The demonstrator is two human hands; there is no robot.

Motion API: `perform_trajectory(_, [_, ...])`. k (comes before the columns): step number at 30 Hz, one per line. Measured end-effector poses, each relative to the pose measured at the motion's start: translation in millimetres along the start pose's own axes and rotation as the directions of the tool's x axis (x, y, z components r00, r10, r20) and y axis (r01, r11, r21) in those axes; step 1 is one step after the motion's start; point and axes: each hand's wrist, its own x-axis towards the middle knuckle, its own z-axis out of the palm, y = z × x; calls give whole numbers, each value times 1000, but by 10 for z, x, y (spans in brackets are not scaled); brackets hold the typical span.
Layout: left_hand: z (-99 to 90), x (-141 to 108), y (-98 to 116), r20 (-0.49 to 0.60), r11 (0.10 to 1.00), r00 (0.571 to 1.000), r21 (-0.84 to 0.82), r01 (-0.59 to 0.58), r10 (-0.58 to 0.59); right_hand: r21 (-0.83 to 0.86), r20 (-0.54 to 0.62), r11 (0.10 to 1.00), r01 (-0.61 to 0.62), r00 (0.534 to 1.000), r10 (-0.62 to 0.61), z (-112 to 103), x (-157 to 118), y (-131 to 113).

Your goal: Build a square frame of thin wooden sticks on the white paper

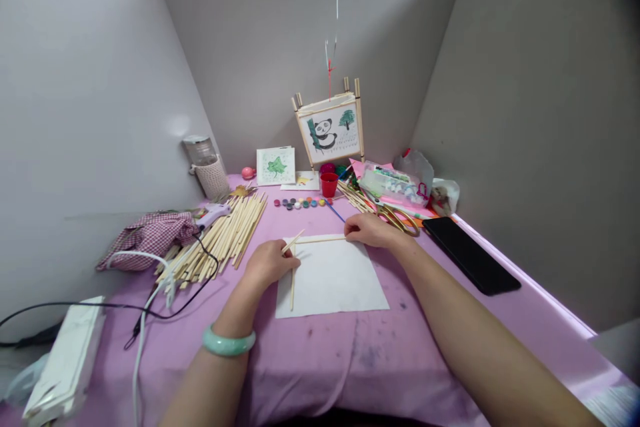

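A white paper sheet (335, 280) lies on the pink tablecloth (350, 360) in front of me. My left hand (267, 263) pinches a wooden stick (293, 283) laid along the sheet's left edge, with a short stick end poking up between its fingers. My right hand (370, 230) presses the right end of another wooden stick (320, 239) that lies along the sheet's top edge. The two sticks meet near the sheet's top left corner. A green bangle (227, 341) circles my left wrist.
A pile of wooden sticks (225, 240) and a glue gun (213, 215) lie left, with cables and a checked cloth (150, 235). Behind stand a panda-picture lantern (330, 128), a red cup (329, 183), paint pots (300, 203), scissors (400, 219). A black phone (470, 253) lies right.
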Motion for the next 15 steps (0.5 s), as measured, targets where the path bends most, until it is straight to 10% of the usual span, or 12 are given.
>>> perform_trajectory(15, [0, 0, 4, -14, 1000, 1000, -16, -6, 6, -77, -5, 997, 7, 1000, -8, 2, -6, -39])
